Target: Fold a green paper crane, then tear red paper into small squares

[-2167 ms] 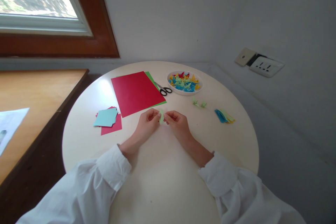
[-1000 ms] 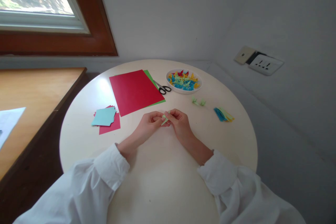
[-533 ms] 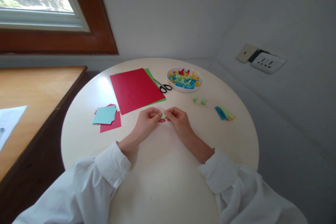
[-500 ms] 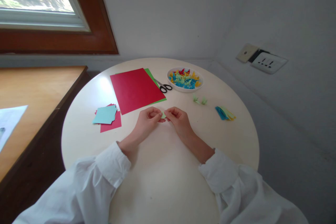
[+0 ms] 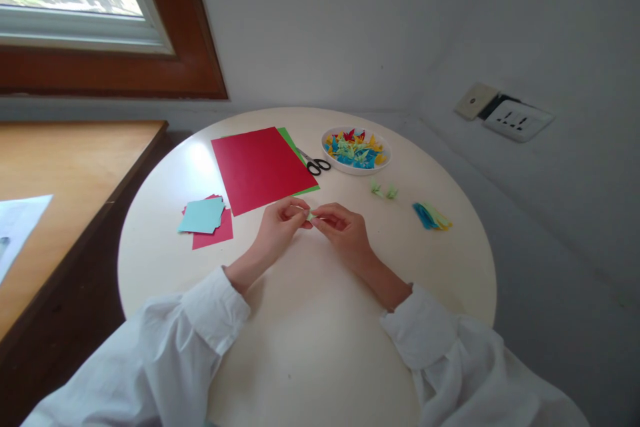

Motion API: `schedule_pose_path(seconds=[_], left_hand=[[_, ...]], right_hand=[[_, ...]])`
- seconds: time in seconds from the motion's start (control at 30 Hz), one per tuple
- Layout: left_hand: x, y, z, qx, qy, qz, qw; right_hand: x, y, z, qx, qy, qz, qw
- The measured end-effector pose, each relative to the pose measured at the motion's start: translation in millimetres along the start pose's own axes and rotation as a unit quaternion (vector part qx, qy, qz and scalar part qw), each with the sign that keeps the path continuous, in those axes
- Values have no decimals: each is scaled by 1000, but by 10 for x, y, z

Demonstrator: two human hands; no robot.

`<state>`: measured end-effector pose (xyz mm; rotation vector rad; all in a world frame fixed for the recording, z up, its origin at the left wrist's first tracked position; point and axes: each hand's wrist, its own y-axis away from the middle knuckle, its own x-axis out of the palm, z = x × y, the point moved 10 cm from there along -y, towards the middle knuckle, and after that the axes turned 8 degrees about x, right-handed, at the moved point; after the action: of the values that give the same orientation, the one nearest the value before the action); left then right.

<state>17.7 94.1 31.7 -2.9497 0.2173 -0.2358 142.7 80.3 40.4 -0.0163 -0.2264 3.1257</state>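
Observation:
A small piece of folded pale green paper (image 5: pixel 311 215) is pinched between my two hands over the middle of the table; most of it is hidden by my fingers. My left hand (image 5: pixel 281 225) grips its left side with thumb and fingers. My right hand (image 5: pixel 345 230) is closed on the right side, fingertips nearly meeting the left ones. To the right and a little beyond lie a few small pale green folded paper pieces (image 5: pixel 384 191). Farther right is a flat bunch of blue, green and yellow folded paper (image 5: pixel 432 216).
Large red and green sheets (image 5: pixel 265 170) lie beyond my hands, with black-handled scissors (image 5: pixel 317 165) at their right edge. A white dish (image 5: pixel 356 172) holds many colourful folded paper shapes. Light blue and red paper squares (image 5: pixel 201 215) are stacked left. A wooden desk (image 5: pixel 90 160) stands beside the round table (image 5: pixel 300 347).
My right hand has turned slightly, its fingers now reaching further over the green paper. Less of the paper shows. The whole view has shifted a little.

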Motion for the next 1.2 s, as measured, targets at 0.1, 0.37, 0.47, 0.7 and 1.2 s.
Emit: schedule_pose_path(seconds=[0.1, 0.37, 0.47, 0.7, 1.2], left_hand=[[17, 1, -10, 1, 3, 3, 1000], [35, 11, -46, -4, -28, 18, 999], [38, 23, -65, -7, -39, 22, 999], [81, 32, -118, 7, -75, 55, 996], [104, 22, -197, 69, -122, 77, 987]], right_hand=[[-10, 8, 17, -5, 8, -8, 1000], [-6, -3, -4, 23, -13, -4, 1000], [-7, -8, -17, 31, -14, -4, 999], [-34, -30, -24, 33, -6, -4, 999], [-20, -42, 30, -19, 16, 18, 1000]])
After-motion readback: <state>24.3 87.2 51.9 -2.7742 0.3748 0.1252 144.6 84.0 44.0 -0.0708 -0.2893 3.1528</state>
